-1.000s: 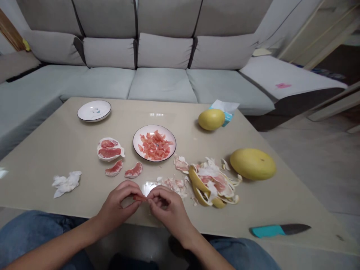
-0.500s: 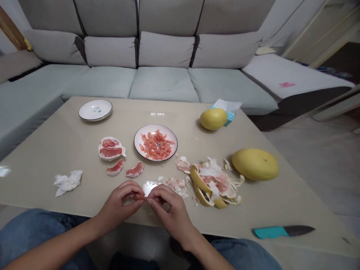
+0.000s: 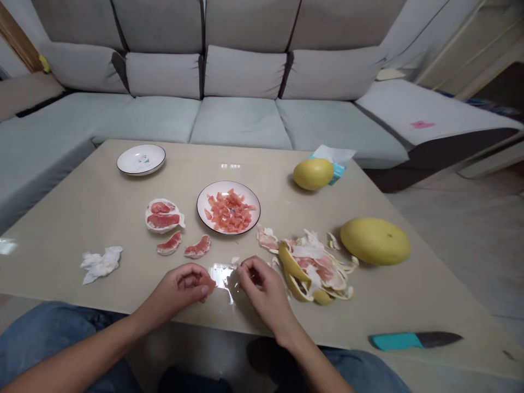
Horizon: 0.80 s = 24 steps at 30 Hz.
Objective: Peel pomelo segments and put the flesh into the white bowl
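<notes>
My left hand [image 3: 180,289] is closed round a small pink piece of pomelo flesh [image 3: 207,283] near the table's front edge. My right hand [image 3: 262,286] is a little to the right, fingers pinched together above the scraps of white membrane; what it pinches is too small to name. Beyond the hands stands a white plate [image 3: 204,196] filled with pink pomelo pieces [image 3: 229,212]. Left of it lie two peeled segments [image 3: 182,245] and a partly peeled pomelo chunk [image 3: 162,216].
A heap of yellow peel and pith [image 3: 313,265] lies right of my right hand. Two whole pomelos [image 3: 374,241] [image 3: 313,173] sit further right, a tissue pack [image 3: 335,159] behind. A teal-handled knife [image 3: 413,340], a crumpled tissue [image 3: 100,263], an empty plate [image 3: 141,159], a grey sofa [image 3: 241,71].
The hands were together on one small piece; now they have come apart. The left keeps the pink piece and the right has moved right towards the peel scraps.
</notes>
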Each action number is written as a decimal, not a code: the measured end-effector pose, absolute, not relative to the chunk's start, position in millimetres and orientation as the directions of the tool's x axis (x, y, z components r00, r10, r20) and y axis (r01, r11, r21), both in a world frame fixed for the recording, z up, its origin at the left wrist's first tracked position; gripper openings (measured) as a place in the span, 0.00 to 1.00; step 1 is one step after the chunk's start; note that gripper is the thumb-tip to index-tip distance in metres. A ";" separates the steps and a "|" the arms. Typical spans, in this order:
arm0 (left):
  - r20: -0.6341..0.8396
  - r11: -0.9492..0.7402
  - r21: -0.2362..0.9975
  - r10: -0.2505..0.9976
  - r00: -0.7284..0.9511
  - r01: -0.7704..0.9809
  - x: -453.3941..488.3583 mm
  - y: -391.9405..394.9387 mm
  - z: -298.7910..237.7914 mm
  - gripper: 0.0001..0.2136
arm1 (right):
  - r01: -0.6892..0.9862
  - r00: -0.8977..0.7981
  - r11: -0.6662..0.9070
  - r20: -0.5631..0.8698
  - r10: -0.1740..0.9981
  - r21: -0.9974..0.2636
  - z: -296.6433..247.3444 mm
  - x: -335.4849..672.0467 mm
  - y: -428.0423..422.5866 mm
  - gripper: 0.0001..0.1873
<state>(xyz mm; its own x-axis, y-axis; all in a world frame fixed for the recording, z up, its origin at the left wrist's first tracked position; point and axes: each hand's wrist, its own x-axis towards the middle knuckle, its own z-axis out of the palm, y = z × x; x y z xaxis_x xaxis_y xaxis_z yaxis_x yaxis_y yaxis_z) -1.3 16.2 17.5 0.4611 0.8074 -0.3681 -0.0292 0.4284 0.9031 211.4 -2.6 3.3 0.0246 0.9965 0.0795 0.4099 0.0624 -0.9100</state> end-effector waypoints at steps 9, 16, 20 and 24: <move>-0.288 0.269 0.958 0.864 0.413 0.105 1.6 14.3 15.8 0.09 | 0.451 -0.127 0.407 0.395 0.910 -0.794 9.3 200.0 -13.2 0.07; -0.092 -0.062 0.933 0.912 0.400 0.354 5.2 9.6 22.1 0.04 | 0.626 -0.332 0.572 0.483 0.811 -0.531 2.8 188.9 -20.4 0.09; -0.111 -0.031 0.947 0.902 0.416 0.321 5.6 6.9 16.2 0.04 | 0.711 -0.364 0.568 0.474 0.802 -0.415 -3.1 186.0 -19.5 0.12; -0.228 0.167 0.970 0.879 0.418 0.177 5.4 8.2 10.5 0.07 | 0.650 -0.264 0.517 0.472 0.841 -0.558 -0.2 187.0 -20.0 0.12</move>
